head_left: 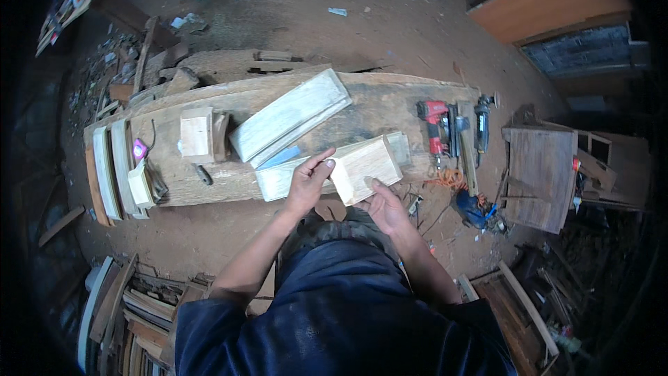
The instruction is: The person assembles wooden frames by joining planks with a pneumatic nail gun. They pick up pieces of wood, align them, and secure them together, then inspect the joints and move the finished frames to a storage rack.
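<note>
A short, pale wooden board with a thick edge is held up between my two hands over the near side of the bench. My left hand grips its left end, thumb and fingers pinching the edge. At its near right edge, my right hand has the thumb on top; the fingers underneath are mostly hidden. Beneath it lies a longer pale plank, partly covered. Just beyond, a wide whitish panel with a stepped edge lies slanted on the bench, a bluish strip beside it.
On the wooden bench stand small wooden blocks, a pink tape measure and several slats at left. A red nail gun and a dark grinder lie at right. A wooden cabinet stands beyond; scrap wood is piled near left.
</note>
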